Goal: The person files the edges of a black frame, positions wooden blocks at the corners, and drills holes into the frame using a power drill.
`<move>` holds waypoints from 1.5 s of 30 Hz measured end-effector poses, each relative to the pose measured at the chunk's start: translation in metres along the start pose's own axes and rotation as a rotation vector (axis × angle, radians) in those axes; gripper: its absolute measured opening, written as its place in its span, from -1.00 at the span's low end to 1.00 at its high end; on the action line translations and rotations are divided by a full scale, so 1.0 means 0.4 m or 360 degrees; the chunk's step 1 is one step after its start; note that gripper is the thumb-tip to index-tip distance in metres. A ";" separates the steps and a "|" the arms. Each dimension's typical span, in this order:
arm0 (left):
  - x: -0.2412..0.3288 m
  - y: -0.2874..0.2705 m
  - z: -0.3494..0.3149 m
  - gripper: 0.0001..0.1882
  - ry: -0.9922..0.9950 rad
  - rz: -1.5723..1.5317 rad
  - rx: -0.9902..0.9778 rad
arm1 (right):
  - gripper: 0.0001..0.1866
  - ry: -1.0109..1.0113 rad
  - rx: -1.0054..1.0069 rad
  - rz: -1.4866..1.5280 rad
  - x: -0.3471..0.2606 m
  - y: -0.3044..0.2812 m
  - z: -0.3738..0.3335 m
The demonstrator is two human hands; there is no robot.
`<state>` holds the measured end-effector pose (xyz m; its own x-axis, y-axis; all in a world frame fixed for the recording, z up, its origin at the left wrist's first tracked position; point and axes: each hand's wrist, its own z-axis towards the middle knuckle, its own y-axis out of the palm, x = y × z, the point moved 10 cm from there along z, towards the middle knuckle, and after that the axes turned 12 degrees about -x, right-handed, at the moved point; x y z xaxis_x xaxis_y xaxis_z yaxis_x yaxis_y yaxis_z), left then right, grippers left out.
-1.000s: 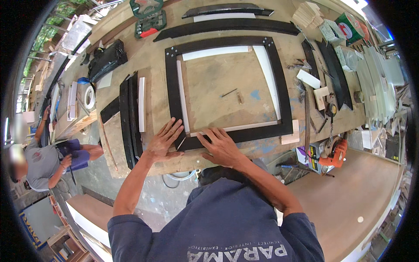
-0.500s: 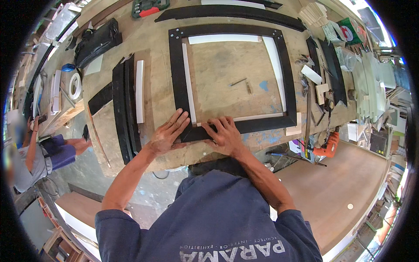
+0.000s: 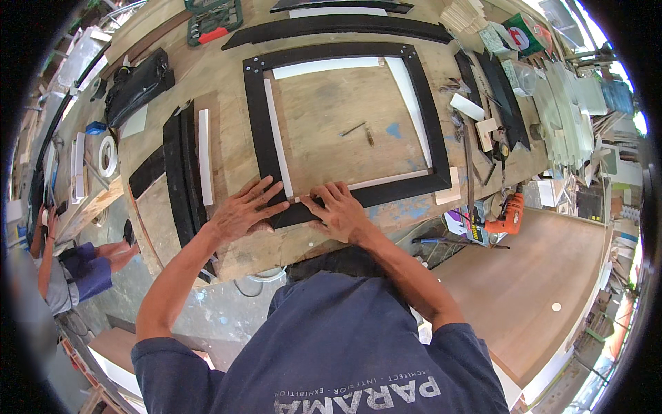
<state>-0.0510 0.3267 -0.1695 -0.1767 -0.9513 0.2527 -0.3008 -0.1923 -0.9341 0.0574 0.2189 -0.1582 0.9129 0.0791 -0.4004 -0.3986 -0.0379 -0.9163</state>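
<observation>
A black rectangular frame lies flat on the workbench, with bolt heads showing at its two far corners. White strips line its inner edges. At the near left corner my left hand rests with spread fingers, the index finger stretched across the black bar. Just right of it, my right hand has bent fingers over the near bar and the thumb at its outer edge. Its fingertips are beside the inner corner, where the strips come close together; that spot is partly covered by the fingers.
Black bars and a white strip lie left of the frame; a long black bar lies beyond. A pencil rests inside the frame. An orange power drill is at right. Another person stands at left.
The whole view has shifted, so the bench and frame appear farther left. My left hand's fingers have spread more, its index finger now reaching toward my right hand. The right hand stays at the near bar.
</observation>
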 end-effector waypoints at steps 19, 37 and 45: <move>0.015 0.054 0.005 -0.12 0.0171 0.0015 -0.0030 | -0.33 -0.0042 -0.0108 0.0057 -0.019 0.006 0.010; 0.009 0.046 0.015 -0.07 0.0150 0.0032 -0.0065 | -0.36 0.0035 -0.0009 0.0163 0.002 -0.013 0.013; 0.016 0.062 0.005 -0.07 0.0175 -0.0003 0.0054 | -0.35 0.0039 -0.0107 0.0075 -0.010 0.001 0.016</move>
<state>-0.0576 0.3155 -0.1916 -0.2785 -0.9191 0.2788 -0.2698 -0.2037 -0.9411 0.0531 0.2248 -0.1571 0.8954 0.0510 -0.4423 -0.4354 -0.1078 -0.8938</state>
